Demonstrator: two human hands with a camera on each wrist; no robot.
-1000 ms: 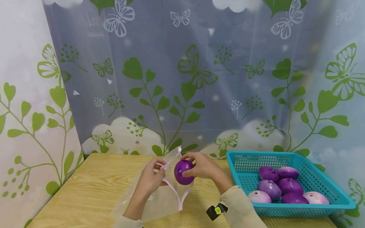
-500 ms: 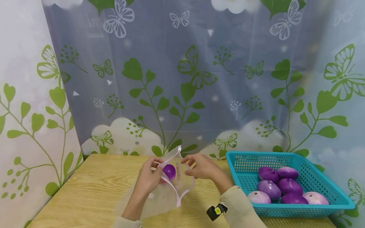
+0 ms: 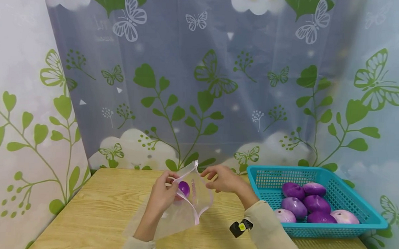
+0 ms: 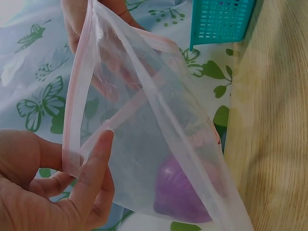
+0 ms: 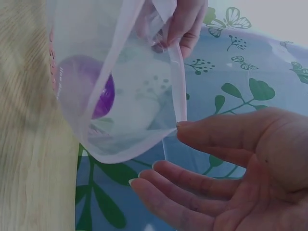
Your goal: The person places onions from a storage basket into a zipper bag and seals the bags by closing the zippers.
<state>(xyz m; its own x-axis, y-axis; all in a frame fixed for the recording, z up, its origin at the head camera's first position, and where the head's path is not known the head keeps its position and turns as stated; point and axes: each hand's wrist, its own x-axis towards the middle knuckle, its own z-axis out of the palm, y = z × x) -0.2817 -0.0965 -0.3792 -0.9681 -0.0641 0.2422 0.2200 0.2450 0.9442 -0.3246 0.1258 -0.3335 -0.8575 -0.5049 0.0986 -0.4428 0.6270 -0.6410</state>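
Note:
My left hand [image 3: 164,192] pinches the pink-edged mouth of a clear zip bag [image 3: 179,222] between thumb and fingers. The mouth gapes wide, with a white slider [image 3: 196,163] at its far corner. Inside the bag lies one purple onion [image 4: 179,190], seen through the plastic in the left wrist view and partly behind the bag's rim in the head view. To the right of the mouth is my right hand [image 3: 224,179], holding nothing. Its thumb and fingers [image 5: 180,187] are spread apart in the right wrist view, the thumb tip right at the bag's rim.
A turquoise plastic basket [image 3: 334,230] stands at the right of the wooden table [image 3: 108,198]. In it lie several purple and pale onions [image 3: 317,203]. A patterned curtain [image 3: 173,112] with leaves and butterflies hangs behind the table.
The right hand has let go of the onion, which has dropped into the bag and settled lower left. That hand has since drawn slightly to the right; the left hand keeps its pinch.

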